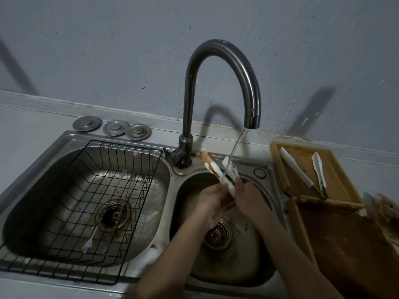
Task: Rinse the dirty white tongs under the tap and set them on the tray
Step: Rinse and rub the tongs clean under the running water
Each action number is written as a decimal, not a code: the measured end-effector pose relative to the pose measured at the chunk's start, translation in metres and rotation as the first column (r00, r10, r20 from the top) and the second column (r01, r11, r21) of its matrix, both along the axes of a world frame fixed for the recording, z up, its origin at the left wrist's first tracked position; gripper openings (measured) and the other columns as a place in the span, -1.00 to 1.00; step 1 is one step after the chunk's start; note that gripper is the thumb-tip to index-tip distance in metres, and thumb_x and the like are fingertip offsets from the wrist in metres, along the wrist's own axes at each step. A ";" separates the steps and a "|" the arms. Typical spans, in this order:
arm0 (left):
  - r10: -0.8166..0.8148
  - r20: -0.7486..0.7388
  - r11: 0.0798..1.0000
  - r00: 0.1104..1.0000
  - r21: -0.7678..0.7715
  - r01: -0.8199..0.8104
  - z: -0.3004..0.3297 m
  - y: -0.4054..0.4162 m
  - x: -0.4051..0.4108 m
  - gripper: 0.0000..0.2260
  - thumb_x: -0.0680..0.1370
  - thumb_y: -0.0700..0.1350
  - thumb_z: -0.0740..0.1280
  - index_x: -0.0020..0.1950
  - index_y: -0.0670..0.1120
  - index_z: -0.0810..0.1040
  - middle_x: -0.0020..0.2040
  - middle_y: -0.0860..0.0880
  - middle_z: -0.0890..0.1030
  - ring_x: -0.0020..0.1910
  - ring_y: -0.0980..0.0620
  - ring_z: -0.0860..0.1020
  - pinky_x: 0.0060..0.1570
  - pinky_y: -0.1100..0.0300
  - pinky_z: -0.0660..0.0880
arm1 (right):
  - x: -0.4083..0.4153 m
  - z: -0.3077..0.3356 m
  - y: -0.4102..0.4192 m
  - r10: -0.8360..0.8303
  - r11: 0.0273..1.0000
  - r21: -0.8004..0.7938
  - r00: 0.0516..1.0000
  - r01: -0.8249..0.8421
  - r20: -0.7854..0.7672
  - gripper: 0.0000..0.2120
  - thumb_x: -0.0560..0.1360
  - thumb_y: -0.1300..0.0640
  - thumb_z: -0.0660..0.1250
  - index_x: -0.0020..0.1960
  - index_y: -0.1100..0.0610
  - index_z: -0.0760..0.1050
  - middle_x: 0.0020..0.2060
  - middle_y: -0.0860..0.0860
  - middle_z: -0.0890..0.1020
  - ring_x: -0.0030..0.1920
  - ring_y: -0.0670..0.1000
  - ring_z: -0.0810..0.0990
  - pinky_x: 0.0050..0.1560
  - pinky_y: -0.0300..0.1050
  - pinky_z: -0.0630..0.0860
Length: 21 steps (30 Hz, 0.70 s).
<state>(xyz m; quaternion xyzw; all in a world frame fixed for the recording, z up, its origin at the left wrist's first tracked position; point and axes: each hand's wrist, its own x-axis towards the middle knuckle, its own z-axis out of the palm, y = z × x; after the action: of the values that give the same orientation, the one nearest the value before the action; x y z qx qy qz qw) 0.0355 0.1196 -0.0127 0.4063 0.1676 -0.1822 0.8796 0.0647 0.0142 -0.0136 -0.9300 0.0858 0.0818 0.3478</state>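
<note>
Currently dirty white tongs [218,171] held over right sink basin [248,266], arms splayed upward into water stream [236,145] falling from gooseneck tap [216,67]. Brown-orange grime on left arm of tongs, toward tip; right arm looks mostly white, partly under stream. Hinge end down, tips up and angled back, probably so water runs down length and drips into basin, not onto desk [26,126].

Left hand [212,203] wrapped around lower end of tongs from left, grip closed on handle. Right hand [248,197] pressed in from right, fingers closed against same lower part, probably steadying or rubbing; exact finger contact hard to tell in dim light. Both hands low, near hinge, judged to keep soiled tips exposed to flow.

Rinse step underway, judging by grime on left arm; placing not yet done.

Further out: wooden tray [336,160] on desk right of sink, near corner, holding two other tongs [295,169], laid lengthwise, apart from each other, free space between and beside them for one more. Second darker wooden tray [345,244] in front of it, stained brown. Left basin [43,201] with black wire rack [90,190] and thin metal utensils [108,212] lying in it. Three round metal sink plugs [112,127] on ledge behind left basin.

Risk: wet handle slipping, splash toward tray.
</note>
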 end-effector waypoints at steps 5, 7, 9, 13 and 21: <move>0.001 0.060 1.000 0.998 -0.027 0.001 0.000 0.002 -0.002 -0.79 0.53 -0.42 0.24 0.03 -0.22 0.59 -0.18 -0.10 0.70 -0.28 0.07 0.67 -0.35 0.30 0.57 | 0.009 0.012 0.003 0.003 1.000 0.006 1.000 -0.003 0.012 -0.67 0.63 0.15 -0.02 0.06 0.31 0.46 0.05 0.31 0.56 0.04 0.20 0.55 -0.16 -0.18 0.33; 0.027 0.037 0.998 0.999 -0.061 -0.024 0.006 0.005 0.001 -0.78 0.58 -0.38 0.15 0.09 -0.29 0.56 -0.14 -0.16 0.67 -0.37 0.07 0.66 -0.42 0.31 0.55 | 0.010 0.015 0.007 -0.008 0.998 0.069 1.000 0.006 0.019 -0.67 0.63 0.13 -0.02 -0.02 0.28 0.46 -0.09 0.26 0.54 -0.22 0.07 0.52 -0.34 -0.18 0.31; 0.058 0.031 0.996 0.998 -0.064 -0.056 0.009 0.008 0.005 -0.78 0.60 -0.36 0.12 0.09 -0.31 0.55 -0.13 -0.22 0.63 -0.43 0.07 0.62 -0.45 0.32 0.53 | 0.013 0.012 0.011 -0.058 0.985 0.162 0.998 0.057 -0.002 -0.61 0.63 0.08 -0.01 0.06 0.32 0.48 -0.14 0.20 0.53 -0.33 -0.02 0.45 -0.43 -0.19 0.29; 0.093 0.080 0.993 0.992 -0.077 -0.087 0.011 0.010 0.008 -0.79 0.59 -0.35 0.15 0.05 -0.27 0.58 -0.15 -0.16 0.69 -0.30 0.05 0.67 -0.33 0.32 0.58 | 0.018 0.012 0.021 -0.114 0.964 0.244 0.993 0.106 0.020 -0.55 0.62 -0.01 -0.01 0.11 0.33 0.46 -0.12 0.21 0.53 -0.20 0.11 0.52 -0.20 -0.10 0.45; 0.137 0.073 0.989 0.988 -0.070 -0.132 0.007 0.018 -0.001 -0.79 0.57 -0.37 0.18 0.14 -0.37 0.53 -0.21 -0.16 0.70 -0.27 0.04 0.68 -0.28 0.29 0.61 | 0.010 0.006 0.029 -0.116 0.931 0.346 0.993 0.113 -0.014 -0.55 0.60 -0.04 0.04 0.07 0.33 0.46 -0.24 0.14 0.52 -0.31 0.01 0.49 -0.37 -0.17 0.38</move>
<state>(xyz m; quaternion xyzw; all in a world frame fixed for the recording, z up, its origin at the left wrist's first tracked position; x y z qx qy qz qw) 0.0348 0.1378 -0.0056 0.3718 0.1543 -0.1121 0.9085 0.0748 0.0435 -0.0078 -0.8480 0.1230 0.0722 0.5105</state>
